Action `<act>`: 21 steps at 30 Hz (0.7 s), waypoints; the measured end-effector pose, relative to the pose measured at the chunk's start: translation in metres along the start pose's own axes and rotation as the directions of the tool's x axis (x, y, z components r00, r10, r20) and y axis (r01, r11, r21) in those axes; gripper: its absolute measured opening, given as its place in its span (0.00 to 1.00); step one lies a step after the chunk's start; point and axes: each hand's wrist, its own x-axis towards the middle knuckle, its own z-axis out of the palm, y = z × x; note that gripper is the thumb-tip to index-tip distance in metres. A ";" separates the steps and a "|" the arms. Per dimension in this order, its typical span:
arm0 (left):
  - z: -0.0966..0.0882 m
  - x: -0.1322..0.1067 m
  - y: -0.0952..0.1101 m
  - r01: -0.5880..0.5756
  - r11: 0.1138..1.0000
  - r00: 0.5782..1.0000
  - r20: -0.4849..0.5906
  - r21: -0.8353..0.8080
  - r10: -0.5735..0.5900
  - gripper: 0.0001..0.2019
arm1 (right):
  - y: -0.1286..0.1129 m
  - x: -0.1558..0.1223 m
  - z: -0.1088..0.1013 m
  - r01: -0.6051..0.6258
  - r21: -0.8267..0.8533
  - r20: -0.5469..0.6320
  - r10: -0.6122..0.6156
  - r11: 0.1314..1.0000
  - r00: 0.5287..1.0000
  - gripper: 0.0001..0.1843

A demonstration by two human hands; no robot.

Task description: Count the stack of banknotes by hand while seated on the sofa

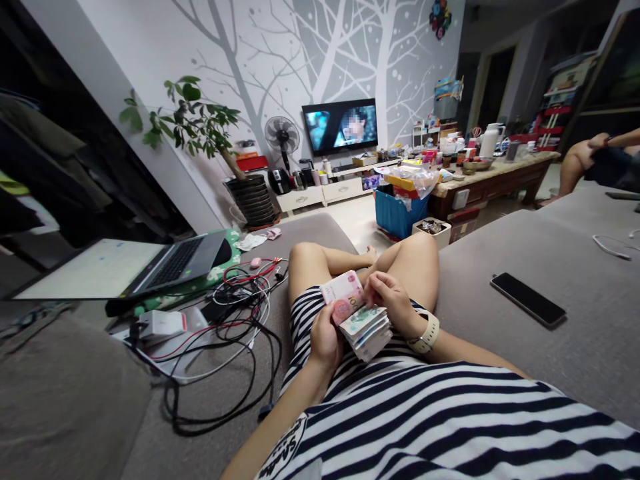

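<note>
A folded stack of banknotes (367, 337) rests over my lap, its lower ends fanned out toward me. The upper face shows a pink 100 note (345, 293), with a greenish note below it. My left hand (326, 339) is closed around the stack's left side, thumb on top. At the right edge of the pink note, my right hand (393, 301) is closed, thumb and forefinger pinched together. Whether a note is between those fingertips is hidden. A pale watch (427, 333) is on my right wrist.
Left on the sofa (500, 247) are an open laptop (175, 263), tangled cables (250, 320) and a white box (163, 325). A black phone (528, 300) lies to the right. Ahead stand a cluttered table (500, 170) and a blue bin (400, 212). Another person's leg (575, 167) shows far right.
</note>
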 end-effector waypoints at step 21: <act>0.011 -0.008 0.011 -0.014 0.995 1.000 0.009 0.094 0.014 0.13 | 0.009 0.007 -0.004 -0.036 -0.110 -0.076 0.028 0.993 0.997 0.21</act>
